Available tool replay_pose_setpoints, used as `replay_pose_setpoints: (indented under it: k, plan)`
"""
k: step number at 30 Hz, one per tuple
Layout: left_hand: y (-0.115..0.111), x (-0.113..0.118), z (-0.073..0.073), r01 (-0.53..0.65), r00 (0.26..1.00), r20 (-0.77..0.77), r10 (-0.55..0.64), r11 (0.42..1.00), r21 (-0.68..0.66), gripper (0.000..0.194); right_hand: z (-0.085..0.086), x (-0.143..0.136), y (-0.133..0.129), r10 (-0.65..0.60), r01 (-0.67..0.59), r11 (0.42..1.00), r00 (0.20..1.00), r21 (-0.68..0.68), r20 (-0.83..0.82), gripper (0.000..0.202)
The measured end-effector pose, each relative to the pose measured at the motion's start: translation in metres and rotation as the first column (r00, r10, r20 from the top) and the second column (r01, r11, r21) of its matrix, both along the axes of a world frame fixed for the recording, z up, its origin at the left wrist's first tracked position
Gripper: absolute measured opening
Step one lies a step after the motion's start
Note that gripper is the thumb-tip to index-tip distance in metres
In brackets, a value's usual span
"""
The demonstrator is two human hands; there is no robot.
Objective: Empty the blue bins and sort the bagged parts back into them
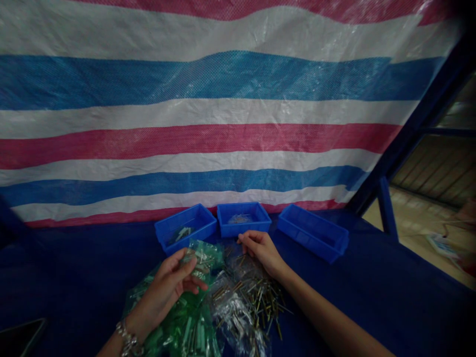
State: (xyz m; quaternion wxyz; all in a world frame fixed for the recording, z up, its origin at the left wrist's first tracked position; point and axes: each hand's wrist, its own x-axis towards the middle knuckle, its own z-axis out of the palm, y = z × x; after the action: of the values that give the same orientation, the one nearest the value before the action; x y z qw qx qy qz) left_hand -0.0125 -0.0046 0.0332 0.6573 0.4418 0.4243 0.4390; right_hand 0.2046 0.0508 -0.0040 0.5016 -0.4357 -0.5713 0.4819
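Observation:
My left hand (173,277), with a bracelet on the wrist, pinches a small green plastic bag (206,255) that has slim pale pieces inside. To its right, my right hand (262,250) is closed in a pinch just in front of the middle blue bin; what its fingertips hold, if anything, is too small to make out. Under that hand lie clear plastic bags (232,302) and a loose heap of thin metal pins or screws (266,300), some brass-coloured. More green bags (189,327) with pale rods spread below my left hand.
Three blue bins stand along the back: the left bin (176,243) holds a few pieces, the middle bin (243,230) small clear bits, and the right bin (316,235) is angled. A striped tarp (208,139) hangs behind. A dark flat device (22,337) lies front left.

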Motion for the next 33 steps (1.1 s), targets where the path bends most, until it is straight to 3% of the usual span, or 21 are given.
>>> replay_pose_setpoints:
  k: [6, 13, 21, 25, 29, 33]
  plan:
    - [-0.0001, -0.0015, -0.0037, -0.074, 0.996, -0.046, 0.072, 0.996, -0.05, 0.052, -0.0006, -0.0002, 0.0004, -0.009, 0.009, 1.0, 1.0, -0.012, 0.006, 0.03]
    - [-0.0002, 0.0006, 0.0004, -0.02, 1.0, -0.019, 0.02, 1.0, -0.006, 0.024, -0.0016, 0.0002, 0.0015, -0.01, 0.011, 1.0, 1.0, -0.016, 0.013, 0.03]
    - [0.0012, -0.0001, 0.0002, 0.035, 0.999, -0.032, -0.034, 0.999, 0.022, 0.02, 0.0009, -0.0003, -0.0001, -0.013, 0.013, 1.0, 1.0, -0.02, 0.015, 0.03]
    - [-0.0001, -0.0024, 0.0001, 0.018, 0.999, -0.033, -0.018, 1.0, 0.007, 0.017, 0.0022, -0.0007, -0.001, -0.01, 0.01, 1.0, 1.0, -0.029, -0.001, 0.029]
    - [-0.0013, -0.0043, -0.0007, 0.002, 0.998, 0.063, -0.003, 1.0, 0.017, 0.015, 0.0028, -0.0004, -0.0011, -0.008, 0.008, 1.0, 1.0, -0.019, 0.002, 0.031]
    - [-0.0008, -0.0042, -0.0031, 0.017, 0.999, 0.029, -0.018, 1.0, 0.018, 0.014, 0.0027, -0.0004, -0.0008, -0.012, 0.012, 1.0, 1.0, -0.02, 0.008, 0.032]
